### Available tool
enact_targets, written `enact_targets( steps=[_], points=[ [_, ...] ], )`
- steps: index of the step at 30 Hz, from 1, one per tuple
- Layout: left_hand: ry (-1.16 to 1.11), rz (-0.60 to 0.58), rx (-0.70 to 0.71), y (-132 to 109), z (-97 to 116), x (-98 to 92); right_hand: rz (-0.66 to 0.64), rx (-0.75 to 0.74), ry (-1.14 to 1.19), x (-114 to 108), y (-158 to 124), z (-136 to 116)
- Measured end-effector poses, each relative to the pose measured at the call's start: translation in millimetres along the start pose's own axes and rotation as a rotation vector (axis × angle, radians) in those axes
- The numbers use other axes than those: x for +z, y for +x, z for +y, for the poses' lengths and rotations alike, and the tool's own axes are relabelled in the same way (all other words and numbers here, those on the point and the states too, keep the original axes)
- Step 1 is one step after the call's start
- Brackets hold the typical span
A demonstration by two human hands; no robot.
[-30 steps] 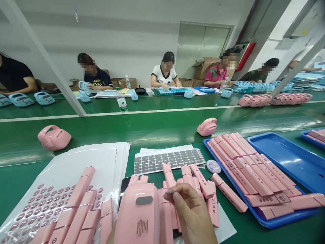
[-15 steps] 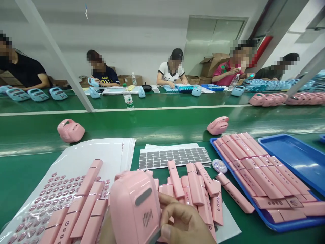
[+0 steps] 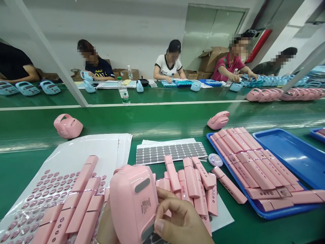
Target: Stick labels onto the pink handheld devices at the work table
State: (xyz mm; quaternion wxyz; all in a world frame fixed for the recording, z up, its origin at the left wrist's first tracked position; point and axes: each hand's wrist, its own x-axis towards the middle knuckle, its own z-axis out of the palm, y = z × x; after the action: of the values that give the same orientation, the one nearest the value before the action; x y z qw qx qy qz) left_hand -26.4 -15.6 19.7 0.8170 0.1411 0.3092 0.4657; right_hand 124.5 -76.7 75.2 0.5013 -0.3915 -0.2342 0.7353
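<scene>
Green counter, front edge: a pink plastic handheld unit is held up over loose pink strips. Right grip closed on its side, clear of the grey window; the left hand, mostly hidden behind it, cannot be read.

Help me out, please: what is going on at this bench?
The person's right hand grips a pink device, and their left hand is partly hidden behind it. Pink strips lie in a pile just beyond, on a sticker sheet to the left, and in a blue tray to the right. A grey label sheet lies beyond the pile. Across the belt, a co-worker handles a blue device.
</scene>
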Motion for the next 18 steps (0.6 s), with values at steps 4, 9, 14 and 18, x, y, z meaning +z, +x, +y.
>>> enact_targets(
  steps=[4, 9, 14, 18],
  points=[
    [0.048, -0.014, -0.03, 4, 0, -5.1, 0.012, -0.034, -0.01, -2, 2, 4],
    [0.101, -0.003, -0.041, 7, 2, -10.8, 0.01, -0.05, -0.002, 0, 2, 2],
    [0.122, 0.021, -0.024, 11, 3, -12.9, 0.08, 0.029, -0.044, 8, -1, -6],
    [0.113, 0.041, -0.015, 10, 4, -12.4, 0.11, 0.05, -0.074, 9, -2, -6]
  ],
)
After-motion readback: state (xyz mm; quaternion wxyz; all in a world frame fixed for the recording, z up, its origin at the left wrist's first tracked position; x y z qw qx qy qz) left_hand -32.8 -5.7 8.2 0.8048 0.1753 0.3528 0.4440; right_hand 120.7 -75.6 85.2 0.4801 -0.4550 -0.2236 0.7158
